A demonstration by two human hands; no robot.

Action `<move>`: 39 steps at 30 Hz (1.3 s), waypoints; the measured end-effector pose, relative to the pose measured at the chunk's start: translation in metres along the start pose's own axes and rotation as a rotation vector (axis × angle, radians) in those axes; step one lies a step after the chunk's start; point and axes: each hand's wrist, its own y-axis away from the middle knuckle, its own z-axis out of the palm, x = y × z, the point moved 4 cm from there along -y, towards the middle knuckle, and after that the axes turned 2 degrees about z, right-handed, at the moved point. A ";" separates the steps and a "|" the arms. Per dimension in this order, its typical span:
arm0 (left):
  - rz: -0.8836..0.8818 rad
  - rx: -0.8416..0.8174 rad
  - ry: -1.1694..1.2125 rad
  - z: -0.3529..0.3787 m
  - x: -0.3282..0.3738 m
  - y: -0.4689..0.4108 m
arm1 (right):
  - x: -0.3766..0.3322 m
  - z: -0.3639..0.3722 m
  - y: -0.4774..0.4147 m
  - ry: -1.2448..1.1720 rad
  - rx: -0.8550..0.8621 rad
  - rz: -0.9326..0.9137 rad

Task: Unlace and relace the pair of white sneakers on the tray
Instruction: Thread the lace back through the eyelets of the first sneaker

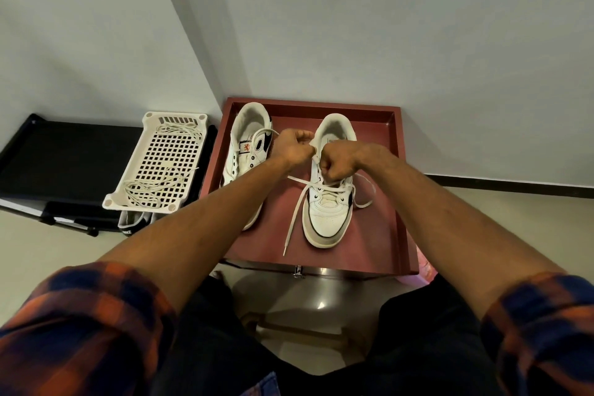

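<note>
Two white sneakers stand on a dark red tray. The right sneaker points its toe toward me and has a white lace through its lower eyelets; one loose end trails down to the tray floor. The left sneaker lies beside it with its eyelets bare. My left hand has its fingers curled at the right sneaker's left eyelet edge, and what it pinches there is too small to tell. My right hand is a fist over the tongue, gripping the lace.
A white perforated basket with loose white laces sits left of the tray on a black shelf. A dark shoe peeks out below it. Walls close in behind the tray. My knees are below the tray's front edge.
</note>
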 end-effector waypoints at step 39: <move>-0.147 -0.026 -0.066 0.007 0.007 0.006 | 0.016 -0.005 0.005 -0.297 0.111 0.022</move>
